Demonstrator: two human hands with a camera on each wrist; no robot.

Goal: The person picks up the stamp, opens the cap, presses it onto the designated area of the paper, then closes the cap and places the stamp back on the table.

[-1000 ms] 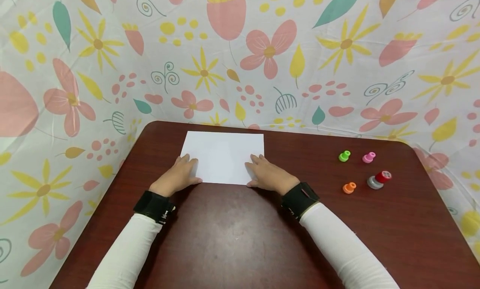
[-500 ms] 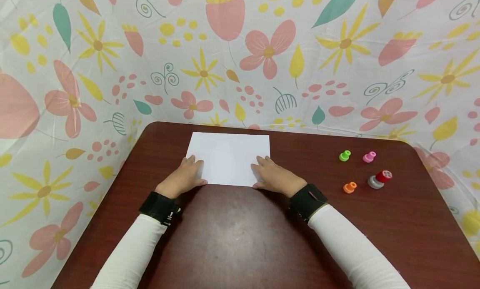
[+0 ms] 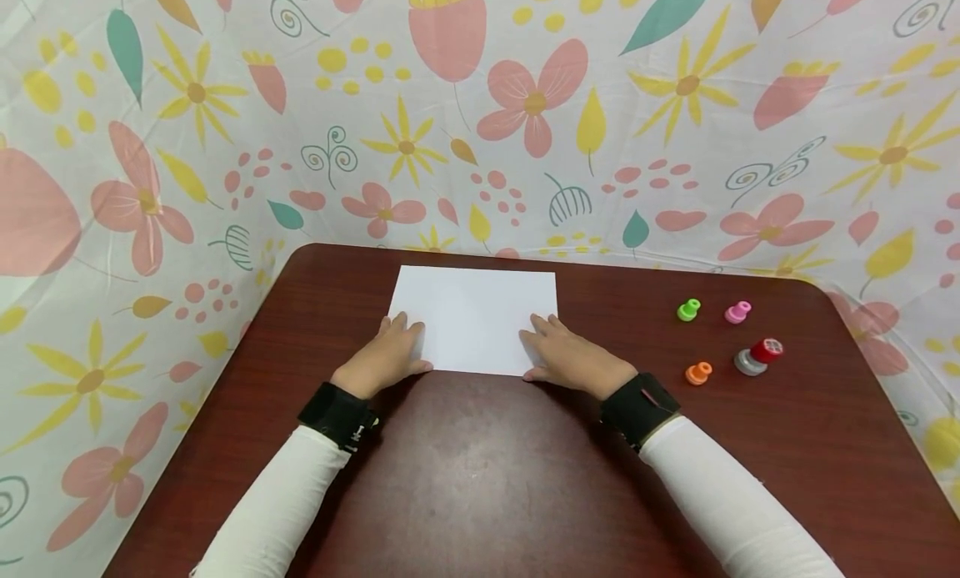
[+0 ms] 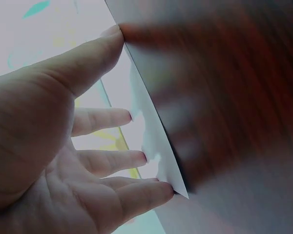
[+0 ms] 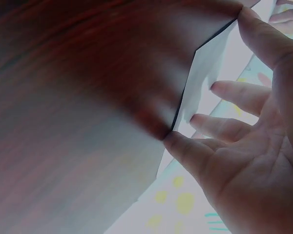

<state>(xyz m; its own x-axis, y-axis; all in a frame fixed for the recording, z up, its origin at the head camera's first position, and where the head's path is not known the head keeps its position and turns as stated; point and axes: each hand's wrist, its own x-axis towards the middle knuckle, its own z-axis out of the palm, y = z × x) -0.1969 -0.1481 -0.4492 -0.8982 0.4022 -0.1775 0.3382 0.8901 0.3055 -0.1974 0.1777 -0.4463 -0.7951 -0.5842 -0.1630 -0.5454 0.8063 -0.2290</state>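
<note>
Hands (image 3: 382, 357) on paper (image 3: 476, 319); palms (image 4: 78, 195): wrist cams.

A white sheet (image 3: 420, 203) with faint creases spreads behind and to the left of the tabletop (image 3: 480, 419), and shows past its right edge too. It is printed with pink flowers (image 3: 535, 103), yellow flowers (image 3: 687, 85), teal leaves (image 3: 667, 15), pink hearts (image 3: 680, 220) and thin grey-green curls (image 3: 330, 157). The tabletop is dark reddish brown, with rounded far corners and a smooth, slightly glossy surface. A soft pale glare (image 3: 472, 486) lies on its near middle, and streaky grain shows in the wrist views, where the sheet looks washed out by brightness.
</note>
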